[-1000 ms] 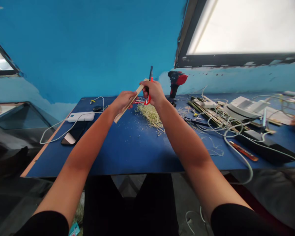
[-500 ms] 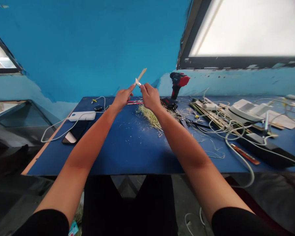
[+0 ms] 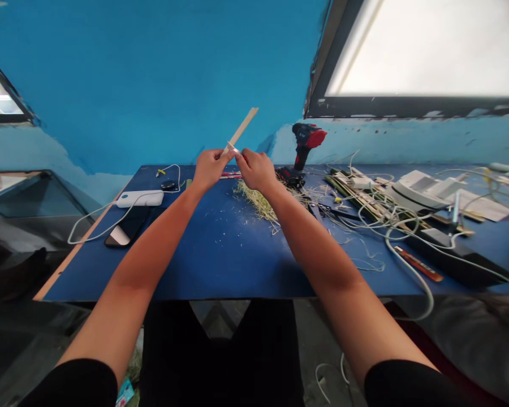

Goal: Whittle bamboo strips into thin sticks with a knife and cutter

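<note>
One wooden strip (image 3: 245, 124) rises toward one o'clock from the left hand (image 3: 209, 169), which pinches it; the right hand (image 3: 258, 169), fingers curled, grips a knife (image 3: 233, 148).

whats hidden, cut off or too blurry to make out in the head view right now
All in the head view:
- Pale strip: gripped stretch, covered by the left hand
- Knife: most of its handle, inside the right hand
- Shavings: partly behind the right forearm
- Long orange item: markings too small
- Right window: cut by the top and right edges
</note>
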Demonstrator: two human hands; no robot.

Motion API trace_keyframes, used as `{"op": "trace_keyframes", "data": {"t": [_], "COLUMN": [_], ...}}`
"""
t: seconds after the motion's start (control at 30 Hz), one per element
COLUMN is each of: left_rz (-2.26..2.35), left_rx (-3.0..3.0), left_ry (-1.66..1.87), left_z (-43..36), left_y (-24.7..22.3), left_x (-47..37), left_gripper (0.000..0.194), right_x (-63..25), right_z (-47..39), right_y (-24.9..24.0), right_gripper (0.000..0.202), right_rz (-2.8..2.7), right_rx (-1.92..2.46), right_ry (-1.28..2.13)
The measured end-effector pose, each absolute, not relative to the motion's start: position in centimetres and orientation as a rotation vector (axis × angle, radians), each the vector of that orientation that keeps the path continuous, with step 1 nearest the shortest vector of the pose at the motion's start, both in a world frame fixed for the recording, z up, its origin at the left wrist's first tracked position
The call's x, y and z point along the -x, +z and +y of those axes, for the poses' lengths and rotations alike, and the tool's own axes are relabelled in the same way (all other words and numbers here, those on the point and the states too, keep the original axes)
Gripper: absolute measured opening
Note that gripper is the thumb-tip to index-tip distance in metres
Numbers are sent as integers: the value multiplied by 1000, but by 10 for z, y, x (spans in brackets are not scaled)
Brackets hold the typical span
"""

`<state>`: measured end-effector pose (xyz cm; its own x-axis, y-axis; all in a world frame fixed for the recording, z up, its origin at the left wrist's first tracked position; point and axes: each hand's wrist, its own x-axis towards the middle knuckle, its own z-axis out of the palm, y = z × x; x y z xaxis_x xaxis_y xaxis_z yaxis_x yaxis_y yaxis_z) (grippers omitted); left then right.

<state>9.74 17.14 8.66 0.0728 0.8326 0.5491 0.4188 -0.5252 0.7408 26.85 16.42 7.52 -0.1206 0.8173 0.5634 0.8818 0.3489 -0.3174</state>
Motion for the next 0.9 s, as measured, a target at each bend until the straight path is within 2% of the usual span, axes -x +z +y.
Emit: {"op": "trace_keyframes", "data": {"t": [0.3,0.47,0.67,0.8,0.9], "left_rz": [1467,1520,1474,1311,1233], "left_rx": [-1953,-2079,-2173,-2235,-2254], "left_ry": [1530,1577,1601,1536,1498], "left_z": [172,168,175,175,176], "left_y": [84,89,94,94,93], "left_x": [-93,-89,-84,-82,-82], "left_gripper": [70,73,66,43,36], "right_x": [-264,-268,-275,-285,-291], "right_z": [155,154,162,170,175], "right_y": [83,89,88,88,88], "right_gripper": [47,51,67,90,107], "right_rz": [-1891,-1849,-1873,-1841,-1828], "right_rx": [1556,1528,1295,1110,1028], "right_ry": [-176,-249,-248,-212,-139]}}
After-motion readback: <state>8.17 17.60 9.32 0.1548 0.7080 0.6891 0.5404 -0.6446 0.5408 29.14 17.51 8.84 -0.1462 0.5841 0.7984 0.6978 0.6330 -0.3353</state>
